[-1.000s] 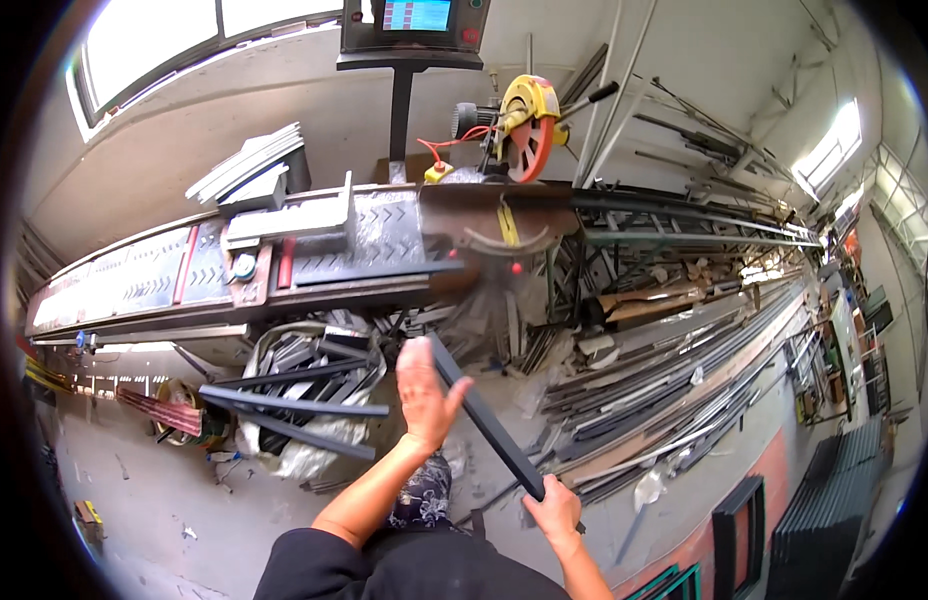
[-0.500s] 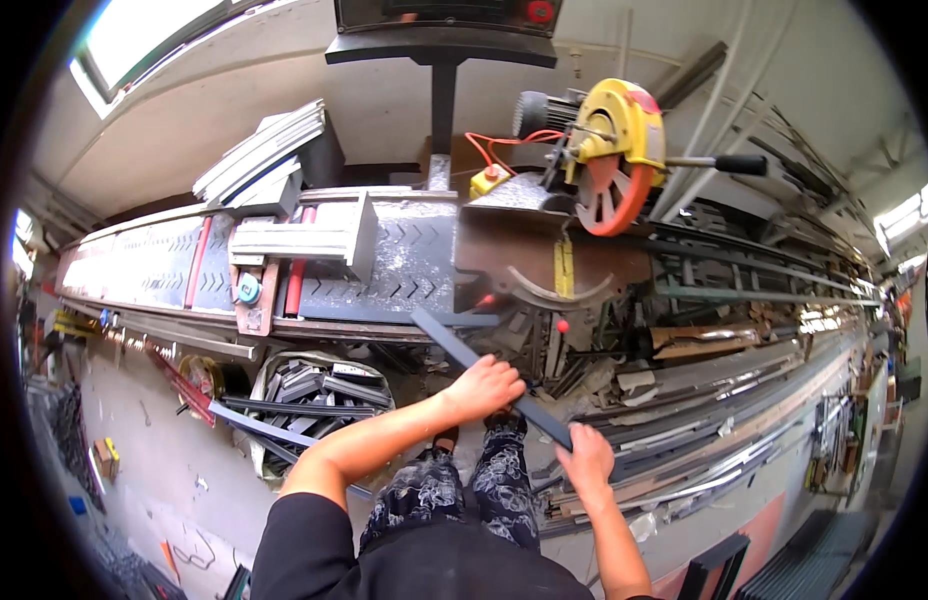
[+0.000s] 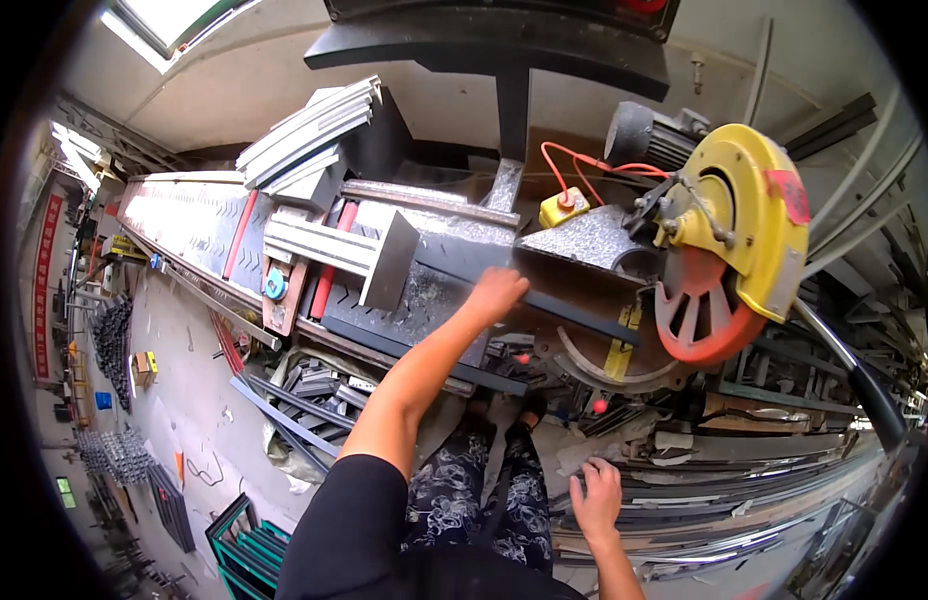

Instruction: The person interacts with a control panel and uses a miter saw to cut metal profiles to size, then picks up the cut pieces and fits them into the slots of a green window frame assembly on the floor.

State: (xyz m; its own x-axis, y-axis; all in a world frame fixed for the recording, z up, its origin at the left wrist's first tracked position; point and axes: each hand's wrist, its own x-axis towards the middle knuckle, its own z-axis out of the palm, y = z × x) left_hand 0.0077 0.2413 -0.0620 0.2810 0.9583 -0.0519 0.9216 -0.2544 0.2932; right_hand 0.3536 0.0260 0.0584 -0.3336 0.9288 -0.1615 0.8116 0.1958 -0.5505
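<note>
Resting on the saw tabletop (image 3: 424, 300), dark metal bar (image 3: 574, 310) lies under the left hand (image 3: 496, 292), which presses flat on it, its end short of the raised yellow-guarded blade (image 3: 729, 260); cut not begun; right hand (image 3: 596, 497) loose, holding nothing; half a second earlier both hands carried the bar below the tabletop.
</note>
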